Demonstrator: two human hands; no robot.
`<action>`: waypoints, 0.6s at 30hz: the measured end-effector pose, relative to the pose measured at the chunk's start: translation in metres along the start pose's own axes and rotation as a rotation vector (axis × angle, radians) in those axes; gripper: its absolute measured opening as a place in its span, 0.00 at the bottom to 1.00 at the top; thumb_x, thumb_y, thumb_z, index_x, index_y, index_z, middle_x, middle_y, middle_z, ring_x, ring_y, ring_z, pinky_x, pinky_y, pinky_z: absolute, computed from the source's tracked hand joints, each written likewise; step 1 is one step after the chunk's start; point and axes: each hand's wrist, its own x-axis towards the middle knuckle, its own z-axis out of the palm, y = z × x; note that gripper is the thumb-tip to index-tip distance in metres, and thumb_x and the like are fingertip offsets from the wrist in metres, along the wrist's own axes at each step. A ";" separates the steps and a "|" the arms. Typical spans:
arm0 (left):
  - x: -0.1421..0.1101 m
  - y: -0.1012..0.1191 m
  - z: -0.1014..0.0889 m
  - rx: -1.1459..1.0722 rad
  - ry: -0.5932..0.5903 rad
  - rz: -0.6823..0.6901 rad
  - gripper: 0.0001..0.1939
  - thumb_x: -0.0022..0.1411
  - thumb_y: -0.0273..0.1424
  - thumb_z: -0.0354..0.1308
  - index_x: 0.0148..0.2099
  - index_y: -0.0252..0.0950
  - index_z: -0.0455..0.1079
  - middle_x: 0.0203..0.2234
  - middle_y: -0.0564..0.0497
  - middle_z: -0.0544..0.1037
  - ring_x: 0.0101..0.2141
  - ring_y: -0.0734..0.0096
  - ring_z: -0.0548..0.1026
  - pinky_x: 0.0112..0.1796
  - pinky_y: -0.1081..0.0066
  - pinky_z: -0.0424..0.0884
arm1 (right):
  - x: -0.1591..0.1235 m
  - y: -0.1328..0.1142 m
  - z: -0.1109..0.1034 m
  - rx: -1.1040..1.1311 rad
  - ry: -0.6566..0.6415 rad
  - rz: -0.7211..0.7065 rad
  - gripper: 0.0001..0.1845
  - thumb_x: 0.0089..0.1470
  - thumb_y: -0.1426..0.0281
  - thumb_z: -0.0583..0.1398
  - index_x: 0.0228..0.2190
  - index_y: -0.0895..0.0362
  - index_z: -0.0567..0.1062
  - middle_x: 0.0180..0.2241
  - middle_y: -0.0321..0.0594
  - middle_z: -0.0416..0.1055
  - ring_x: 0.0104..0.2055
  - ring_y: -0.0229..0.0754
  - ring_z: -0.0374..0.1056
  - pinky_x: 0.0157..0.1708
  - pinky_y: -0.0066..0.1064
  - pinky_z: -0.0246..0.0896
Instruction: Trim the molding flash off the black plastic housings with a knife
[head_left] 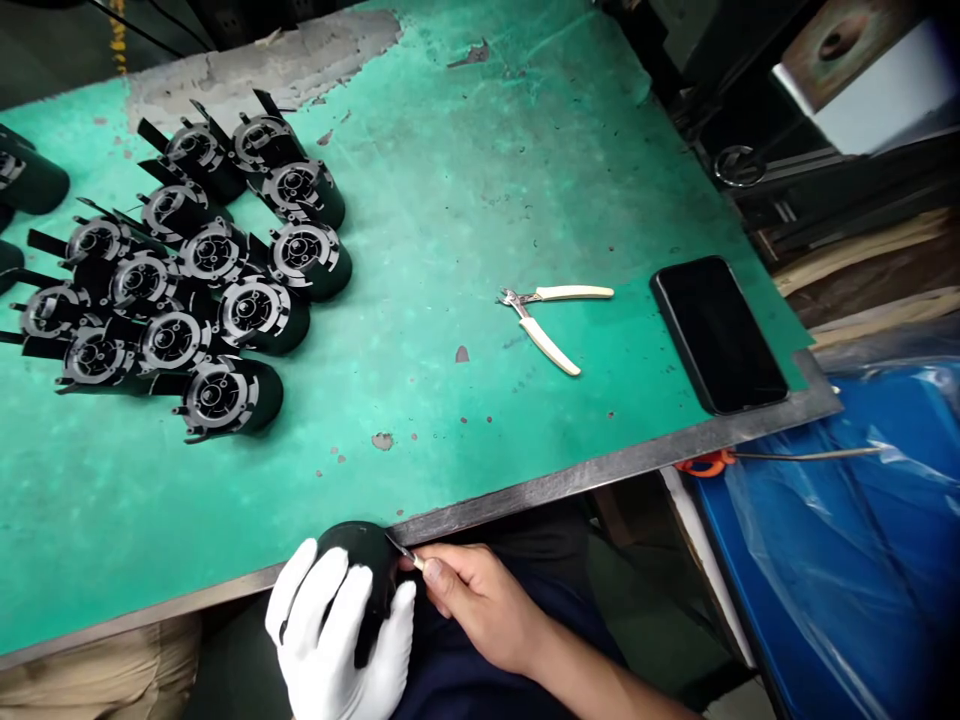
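I see my gloved left hand (334,630) wrapped round a black part (367,570) just below the table's front edge (525,492). My right hand (469,600) pinches a thin blade (403,550) vs its rim. Cutters (551,318), phone (716,332) and the parts cluster (195,270) sit well apart on the mat, w/ open mat between.

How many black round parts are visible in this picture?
16, roughly: 13 black parts clustered on the left of the green table, 2 cut off at its left edge, 1 in the gloved left hand, where the right hand holds a thin tool. Others may be hidden.
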 end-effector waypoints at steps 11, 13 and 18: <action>-0.001 0.001 0.000 -0.028 0.018 0.037 0.23 0.44 0.19 0.77 0.38 0.32 0.69 0.42 0.44 0.72 0.58 0.42 0.71 0.56 0.45 0.70 | 0.000 -0.009 0.007 -0.053 0.082 0.019 0.24 0.72 0.55 0.50 0.27 0.56 0.65 0.25 0.31 0.59 0.29 0.34 0.54 0.30 0.29 0.47; -0.002 0.000 0.000 -0.033 0.000 0.037 0.22 0.45 0.20 0.77 0.39 0.32 0.69 0.42 0.44 0.72 0.58 0.43 0.71 0.55 0.45 0.70 | -0.001 -0.009 0.006 -0.025 0.088 -0.005 0.23 0.72 0.55 0.50 0.31 0.56 0.69 0.25 0.31 0.61 0.29 0.35 0.56 0.31 0.29 0.49; -0.003 -0.003 -0.003 -0.059 -0.028 0.063 0.20 0.48 0.22 0.76 0.39 0.35 0.71 0.41 0.45 0.74 0.58 0.44 0.71 0.53 0.45 0.72 | 0.002 -0.013 -0.001 -0.102 0.050 -0.105 0.20 0.72 0.59 0.51 0.31 0.56 0.72 0.25 0.32 0.62 0.29 0.36 0.59 0.33 0.30 0.52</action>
